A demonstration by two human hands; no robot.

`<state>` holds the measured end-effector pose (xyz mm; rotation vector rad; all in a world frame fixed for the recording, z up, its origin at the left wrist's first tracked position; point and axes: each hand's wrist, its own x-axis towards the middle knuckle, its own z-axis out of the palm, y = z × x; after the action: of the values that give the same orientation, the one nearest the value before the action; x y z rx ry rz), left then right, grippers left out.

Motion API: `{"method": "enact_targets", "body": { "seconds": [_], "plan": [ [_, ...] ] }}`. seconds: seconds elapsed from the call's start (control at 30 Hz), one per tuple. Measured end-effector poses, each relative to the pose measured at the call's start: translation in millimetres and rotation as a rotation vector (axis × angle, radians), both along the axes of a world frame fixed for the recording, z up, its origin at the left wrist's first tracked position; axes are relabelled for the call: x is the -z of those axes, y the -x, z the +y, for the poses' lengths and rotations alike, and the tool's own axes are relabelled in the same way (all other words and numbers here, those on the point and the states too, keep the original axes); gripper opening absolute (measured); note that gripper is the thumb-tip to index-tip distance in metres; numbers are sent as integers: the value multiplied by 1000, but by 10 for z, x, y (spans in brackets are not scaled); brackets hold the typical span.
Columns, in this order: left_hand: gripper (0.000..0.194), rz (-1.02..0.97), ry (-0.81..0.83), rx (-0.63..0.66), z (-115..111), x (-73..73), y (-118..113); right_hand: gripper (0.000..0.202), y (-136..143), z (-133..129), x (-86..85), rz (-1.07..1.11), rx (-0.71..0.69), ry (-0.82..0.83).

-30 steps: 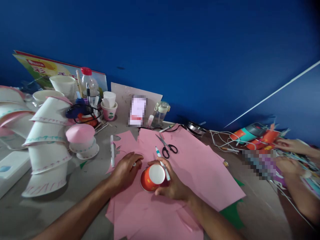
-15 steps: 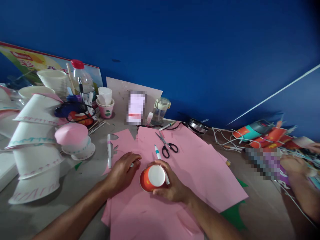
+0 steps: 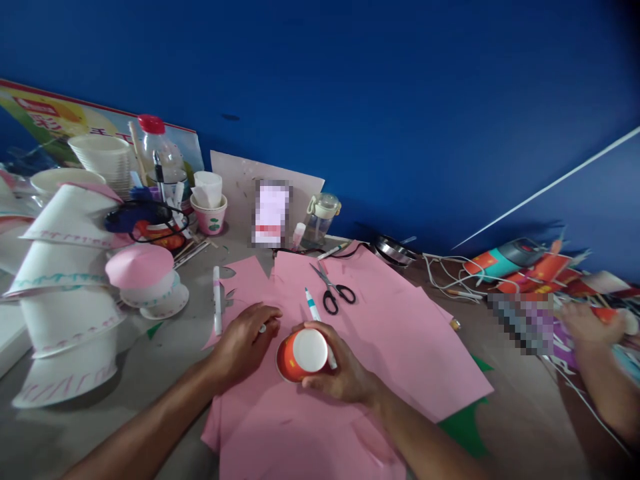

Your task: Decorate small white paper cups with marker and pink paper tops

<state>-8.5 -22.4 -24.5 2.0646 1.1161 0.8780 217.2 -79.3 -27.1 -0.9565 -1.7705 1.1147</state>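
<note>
My right hand (image 3: pixel 347 370) is closed around a red paper cup (image 3: pixel 290 359), whose white round base faces up while its wider rim lies toward the pink paper. A white marker with a teal band (image 3: pixel 312 305) passes under the fingers of the same hand, its tip pointing away from me. To the left, my left hand (image 3: pixel 250 340) rests on the paper with curled fingers. A small white round piece (image 3: pixel 262 328) shows between them; I cannot make out what it is. Black-handled scissors (image 3: pixel 331 291) lie partly spread beyond the cup, on the pink paper (image 3: pixel 400 333).
Stacked white paper cups (image 3: pixel 70 267) with drawn edges and a pink-topped cup figure (image 3: pixel 140 270) stand at left. Behind are a phone (image 3: pixel 271 212), a clear bottle (image 3: pixel 320 220) and a capped marker (image 3: pixel 217 300). A co-worker's hand (image 3: pixel 593 327) is at right near cables.
My hands and the cup keep nearly the same pose; the view shifts slightly. At right, the co-worker's hand has moved, and a red cup now shows beside it.
</note>
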Motion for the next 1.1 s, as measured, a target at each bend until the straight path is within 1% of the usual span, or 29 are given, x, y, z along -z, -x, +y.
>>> {"method": "enact_targets", "body": {
  "seconds": [0.27,0.6,0.73,0.8,0.9,1.0,1.1],
  "plan": [
    [17,4,-12,3,8,18,-5,80,-3,-3,16,-1,12,-22],
    [16,4,-6,2,-6,-4,9,78,-9,3,0,0,-11,-58],
    [17,-15,3,2,-10,-27,-4,78,-12,7,11,-6,-13,-37],
    [18,-65,39,-25,-18,-48,-4,78,-12,12,13,-12,-11,-37],
    [21,-181,96,-114,-28,-91,7,78,-10,21,1,-22,-11,-60],
    [22,-250,111,-187,-37,-140,22,76,-3,29,-26,-25,-13,-69],
    [20,-273,85,-171,-50,-196,24,74,5,33,-47,-14,-14,-75]
  ]
}}
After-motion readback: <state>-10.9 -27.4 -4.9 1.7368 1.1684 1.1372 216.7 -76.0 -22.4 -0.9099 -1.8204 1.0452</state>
